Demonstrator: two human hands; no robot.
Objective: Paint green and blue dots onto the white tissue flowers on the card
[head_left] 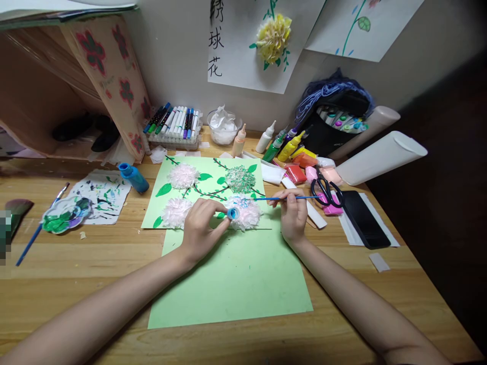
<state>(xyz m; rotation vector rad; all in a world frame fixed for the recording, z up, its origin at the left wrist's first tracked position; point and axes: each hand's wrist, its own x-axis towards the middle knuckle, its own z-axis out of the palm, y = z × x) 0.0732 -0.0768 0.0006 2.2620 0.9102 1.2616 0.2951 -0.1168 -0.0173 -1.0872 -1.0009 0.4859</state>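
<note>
My left hand (203, 225) pinches a small bottle cap (233, 213) with blue paint inside, held over the green paper. In my right hand (292, 213) is a thin blue paintbrush (274, 198), its tip on the lower right pale pink ruffled paper flower (247, 218), which has blue marks on it. Two more pale pink flowers sit on the left of the green picture (213, 175), the lower one partly behind my left hand. At the upper right is a flower streaked green (240, 179). An uncapped blue paint bottle (134, 178) stands to the left.
A palette with green paint (66, 215) and a stained tissue (106, 197) lie left, beside another brush (38, 228). Behind are markers (177, 124), a bowl of tissue (223, 126) and several paint bottles (274, 148). Scissors (325, 192) and a phone (367, 220) lie right.
</note>
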